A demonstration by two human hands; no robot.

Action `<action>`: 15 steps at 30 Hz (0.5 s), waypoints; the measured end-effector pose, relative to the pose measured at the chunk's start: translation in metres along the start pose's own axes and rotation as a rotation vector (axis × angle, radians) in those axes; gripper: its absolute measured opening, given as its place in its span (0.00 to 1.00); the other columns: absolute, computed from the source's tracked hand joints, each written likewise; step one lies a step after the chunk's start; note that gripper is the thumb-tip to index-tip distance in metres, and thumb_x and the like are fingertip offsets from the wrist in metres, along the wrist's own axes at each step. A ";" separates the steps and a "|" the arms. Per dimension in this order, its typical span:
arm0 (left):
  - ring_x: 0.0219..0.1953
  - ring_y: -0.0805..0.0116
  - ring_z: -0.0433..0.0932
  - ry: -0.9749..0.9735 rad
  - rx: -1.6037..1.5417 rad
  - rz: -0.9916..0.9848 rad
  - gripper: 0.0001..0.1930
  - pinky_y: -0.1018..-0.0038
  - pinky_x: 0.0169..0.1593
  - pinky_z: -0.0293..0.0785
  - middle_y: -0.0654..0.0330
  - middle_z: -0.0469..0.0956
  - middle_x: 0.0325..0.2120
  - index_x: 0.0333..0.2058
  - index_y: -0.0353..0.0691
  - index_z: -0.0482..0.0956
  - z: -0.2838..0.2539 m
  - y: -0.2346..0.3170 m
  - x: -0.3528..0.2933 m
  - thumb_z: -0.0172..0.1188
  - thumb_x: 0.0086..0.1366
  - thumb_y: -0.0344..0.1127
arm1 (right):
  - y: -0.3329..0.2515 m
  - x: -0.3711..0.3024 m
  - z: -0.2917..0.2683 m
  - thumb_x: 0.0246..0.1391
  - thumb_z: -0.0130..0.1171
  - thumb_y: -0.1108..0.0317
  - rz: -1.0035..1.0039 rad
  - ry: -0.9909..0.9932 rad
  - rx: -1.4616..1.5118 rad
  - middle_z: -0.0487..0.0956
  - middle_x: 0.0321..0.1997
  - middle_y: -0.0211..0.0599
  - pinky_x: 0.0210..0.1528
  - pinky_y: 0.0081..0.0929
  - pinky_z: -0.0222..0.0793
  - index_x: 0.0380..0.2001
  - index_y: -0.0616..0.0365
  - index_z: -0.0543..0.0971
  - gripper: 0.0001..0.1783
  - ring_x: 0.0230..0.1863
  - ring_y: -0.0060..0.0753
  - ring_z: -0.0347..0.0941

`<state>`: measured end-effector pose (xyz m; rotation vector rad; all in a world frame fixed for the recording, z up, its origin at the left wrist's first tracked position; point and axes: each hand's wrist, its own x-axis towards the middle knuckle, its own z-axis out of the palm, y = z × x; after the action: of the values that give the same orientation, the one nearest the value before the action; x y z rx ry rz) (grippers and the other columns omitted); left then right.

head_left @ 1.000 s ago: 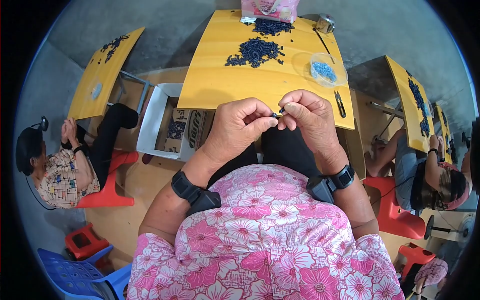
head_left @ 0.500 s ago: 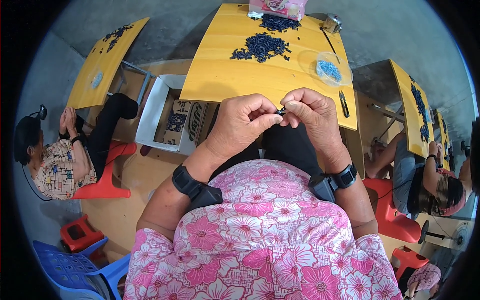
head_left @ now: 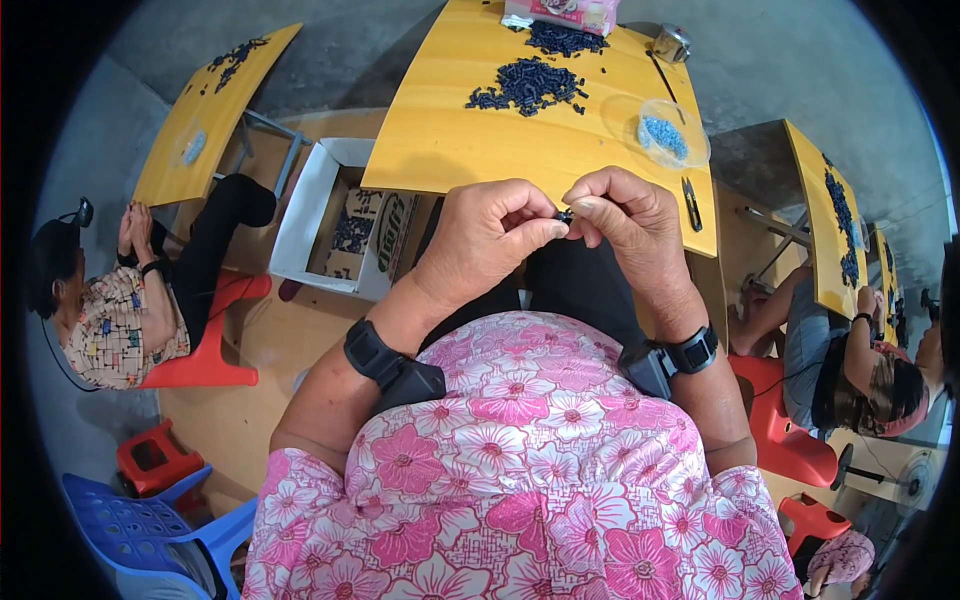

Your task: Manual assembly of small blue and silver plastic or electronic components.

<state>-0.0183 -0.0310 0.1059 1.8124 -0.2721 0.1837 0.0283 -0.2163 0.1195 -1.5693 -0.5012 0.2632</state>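
Note:
My left hand (head_left: 490, 235) is closed in a pinch, with a small black plastic piece (head_left: 564, 214) at the tips of its thumb and forefinger. Beside it my right hand (head_left: 632, 225) also pinches, its fingertips meeting the piece; whatever lies between them is too small to make out. Both hands are held over my lap, just off the near edge of the yellow table (head_left: 440, 150). On that table lies a pile of small black tubular pieces (head_left: 535, 85), with a second pile (head_left: 565, 38) behind it. A clear round dish (head_left: 662, 135) holds tiny blue pieces.
Small black-handled snips (head_left: 692, 205) lie at the table's right edge, near a metal tin (head_left: 671, 43) and a pink packet (head_left: 565, 14). An open white carton (head_left: 305, 225) stands below left. Co-workers sit at tables on both sides; a blue chair (head_left: 140, 515) is behind left.
The view has tilted slightly, so the table sits a little higher. My right fingertips have shifted slightly up at the black piece; my left hand keeps its pinch.

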 end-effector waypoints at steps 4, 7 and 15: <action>0.25 0.83 0.73 -0.015 -0.012 -0.026 0.03 0.83 0.30 0.69 0.67 0.78 0.22 0.29 0.33 0.79 0.000 -0.003 -0.001 0.64 0.57 0.26 | -0.003 0.000 0.003 0.54 0.59 0.76 -0.041 0.010 -0.150 0.76 0.29 0.27 0.28 0.16 0.69 0.32 0.62 0.80 0.03 0.24 0.15 0.71; 0.25 0.83 0.72 -0.015 0.000 -0.028 0.03 0.83 0.30 0.69 0.67 0.78 0.22 0.29 0.33 0.79 0.000 -0.006 -0.002 0.64 0.57 0.27 | -0.007 0.000 0.003 0.52 0.60 0.76 -0.096 0.001 -0.303 0.76 0.28 0.28 0.27 0.17 0.69 0.32 0.60 0.80 0.03 0.23 0.16 0.72; 0.25 0.83 0.72 -0.023 0.035 -0.032 0.04 0.82 0.30 0.69 0.66 0.77 0.20 0.28 0.33 0.79 0.001 -0.009 -0.003 0.64 0.57 0.27 | -0.010 0.001 0.006 0.51 0.61 0.76 -0.165 -0.023 -0.448 0.75 0.26 0.32 0.25 0.21 0.69 0.31 0.60 0.80 0.03 0.21 0.21 0.72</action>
<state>-0.0192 -0.0292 0.0966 1.8531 -0.2569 0.1458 0.0249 -0.2107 0.1292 -1.9460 -0.7400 0.0420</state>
